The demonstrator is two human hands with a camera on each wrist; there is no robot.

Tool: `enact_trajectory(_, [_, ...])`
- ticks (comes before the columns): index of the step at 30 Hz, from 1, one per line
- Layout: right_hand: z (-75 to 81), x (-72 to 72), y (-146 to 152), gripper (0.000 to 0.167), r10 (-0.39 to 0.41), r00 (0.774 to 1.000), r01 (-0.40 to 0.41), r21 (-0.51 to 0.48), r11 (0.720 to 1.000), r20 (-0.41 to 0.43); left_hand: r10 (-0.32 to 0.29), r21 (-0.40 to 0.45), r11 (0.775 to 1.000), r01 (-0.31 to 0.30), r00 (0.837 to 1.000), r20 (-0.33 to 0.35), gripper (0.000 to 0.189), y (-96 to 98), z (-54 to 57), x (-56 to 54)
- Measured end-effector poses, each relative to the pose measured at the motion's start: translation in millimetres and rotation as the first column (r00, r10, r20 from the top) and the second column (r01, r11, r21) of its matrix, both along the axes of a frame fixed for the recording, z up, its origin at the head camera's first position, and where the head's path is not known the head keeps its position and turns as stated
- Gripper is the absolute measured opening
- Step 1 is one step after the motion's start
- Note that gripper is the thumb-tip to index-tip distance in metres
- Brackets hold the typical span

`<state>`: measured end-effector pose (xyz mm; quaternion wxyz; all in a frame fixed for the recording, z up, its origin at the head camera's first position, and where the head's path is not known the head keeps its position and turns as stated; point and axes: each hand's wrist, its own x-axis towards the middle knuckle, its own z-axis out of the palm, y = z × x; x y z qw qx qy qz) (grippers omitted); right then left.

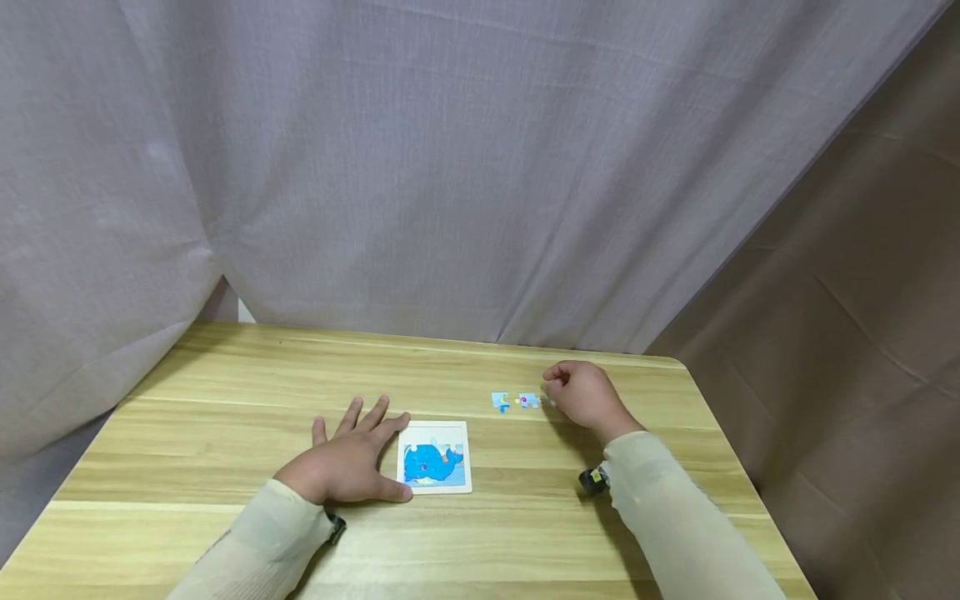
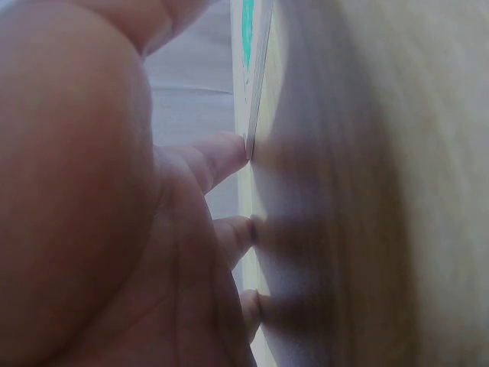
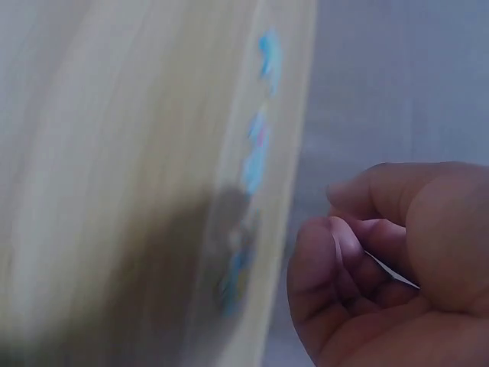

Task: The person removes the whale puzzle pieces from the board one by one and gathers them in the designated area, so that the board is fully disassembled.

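Note:
A small square puzzle board [image 1: 468,467] with a white border lies on the table, showing a blue whale picture [image 1: 431,464] with a pale strip above it. My left hand [image 1: 347,460] is spread flat at its left side, thumb and index fingertip touching the border. Farther right, several loose jigsaw pieces [image 1: 529,401] lie in a row; in the right wrist view these pieces [image 3: 257,157] look blurred. My right hand [image 1: 583,395] hovers over the row's right end with loosely curled fingers, partly covering a piece. Nothing shows between its fingertips [image 3: 315,238].
The wooden table [image 1: 225,392] has its far edge just beyond the pieces. Grey curtains [image 1: 420,183] hang behind it and a brownish curtain [image 1: 847,333] on the right. Dark wrist devices [image 1: 594,480] sit at both sleeves.

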<state>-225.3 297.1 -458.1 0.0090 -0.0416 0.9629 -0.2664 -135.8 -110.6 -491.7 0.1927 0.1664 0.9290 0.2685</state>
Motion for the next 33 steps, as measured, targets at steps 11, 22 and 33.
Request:
enact_trajectory(11, [17.6,24.0,-69,0.021,0.184,0.983,-0.184,-0.005,0.983,-0.001,0.001,-0.003,1.000,-0.001,1.000,0.005,0.117,-1.1,1.3,0.8])
enact_trajectory(22, [11.8,50.2,-128,0.015,0.368,0.930,-0.368,-0.001,0.930,0.011,0.004,-0.011,1.000,-0.004,1.000,0.004,0.118,-1.0,1.3,-0.5])
enact_trajectory(33, [-1.1,58.9,-160,0.022,0.447,0.894,-0.447,-0.010,0.895,0.039,-0.004,0.002,1.000,0.004,1.000,0.008,0.117,-1.2,2.9,-1.8])
